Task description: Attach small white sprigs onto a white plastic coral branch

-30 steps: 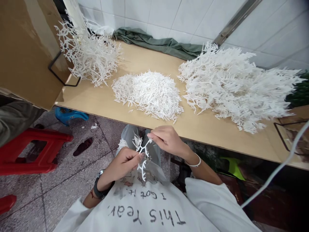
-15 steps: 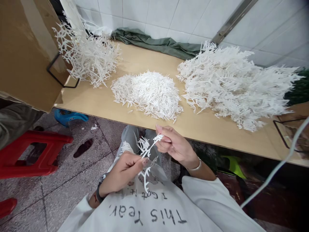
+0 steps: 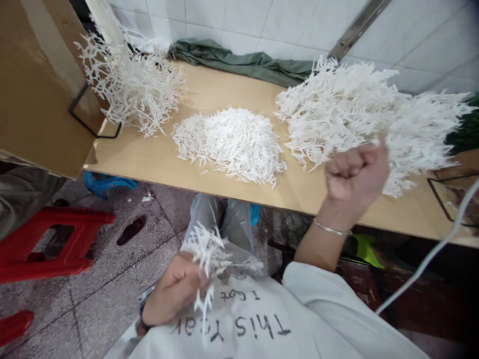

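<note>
White, branching plastic sprigs (image 3: 205, 249) poke out above the lap, pinched in the left hand's (image 3: 179, 284) curled fingers. Up comes the table (image 3: 299, 192), a white clump of branching pieces (image 3: 234, 142) mid-table. The right hand (image 3: 355, 174), fingers curled, blurs before the right-side white heap (image 3: 344, 109); any grip there, can't tell.

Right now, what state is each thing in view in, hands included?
Left hand: closed on white sprigs.
Right hand: curled shut, blurred.
Left pile: loosely tangled.
Middle pile: heaped.
Right pile: heaped, partly hidden.
Green cloth: bunched up.
Bracelet: worn on right wrist.
</note>
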The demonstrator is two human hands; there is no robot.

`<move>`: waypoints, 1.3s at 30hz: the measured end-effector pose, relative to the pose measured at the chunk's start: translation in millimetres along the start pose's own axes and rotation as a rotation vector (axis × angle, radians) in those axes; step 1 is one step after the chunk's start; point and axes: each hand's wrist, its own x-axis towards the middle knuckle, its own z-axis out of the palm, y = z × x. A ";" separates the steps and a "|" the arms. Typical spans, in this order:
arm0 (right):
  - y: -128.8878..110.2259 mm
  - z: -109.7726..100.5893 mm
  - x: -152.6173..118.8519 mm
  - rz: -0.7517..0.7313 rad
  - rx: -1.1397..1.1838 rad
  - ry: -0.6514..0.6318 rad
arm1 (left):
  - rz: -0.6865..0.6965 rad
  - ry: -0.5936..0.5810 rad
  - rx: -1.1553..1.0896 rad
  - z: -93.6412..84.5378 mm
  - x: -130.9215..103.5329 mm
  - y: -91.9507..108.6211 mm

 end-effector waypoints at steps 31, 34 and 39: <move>45.0 -12.6 94.0 -0.375 -0.868 0.267 | -0.086 0.075 0.468 -3.2 47.8 -0.4; 24.5 11.8 55.2 -0.408 -0.609 0.003 | -0.087 0.067 0.509 -3.1 52.4 -1.3; 8.6 47.3 6.9 -0.300 -0.461 -0.477 | -0.087 0.009 0.637 -5.0 55.7 -2.4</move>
